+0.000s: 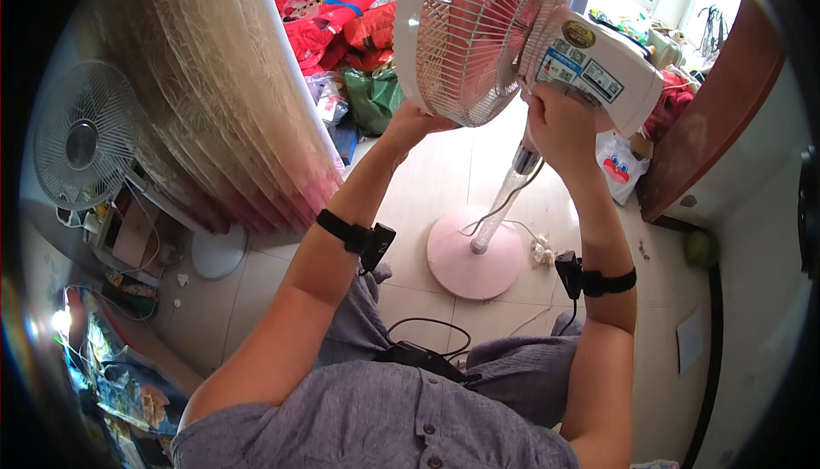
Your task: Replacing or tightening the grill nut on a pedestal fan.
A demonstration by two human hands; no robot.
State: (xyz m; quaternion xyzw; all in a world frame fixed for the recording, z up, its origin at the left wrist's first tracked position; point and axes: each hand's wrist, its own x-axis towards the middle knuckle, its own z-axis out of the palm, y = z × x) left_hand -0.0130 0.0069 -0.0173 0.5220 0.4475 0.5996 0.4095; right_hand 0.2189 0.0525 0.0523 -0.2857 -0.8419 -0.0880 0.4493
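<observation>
In front of me stands a pedestal fan with a pink round base (pixel 461 277), a clear pole (pixel 498 208) and a white motor housing (pixel 630 97) bearing stickers. Its wire guard (pixel 474 50) faces left, with pink blades behind the wires. My left hand (pixel 418 125) is closed at the guard's lower rim, its fingertips partly hidden behind the rim. Just under the housing, my right hand (pixel 557 123) is wrapped round the fan's neck, thumb up. A grey cord (pixel 517 185) runs down beside the pole toward the base.
A sheer curtain (pixel 205 85) hangs at the left, beside a second fan (pixel 83 144). Red clothes and bags (pixel 342 16) are piled at the back. A plastic bag (pixel 620 166) and a brown wooden edge (pixel 717 127) are at the right. A green round object (pixel 700 249) lies by the wall.
</observation>
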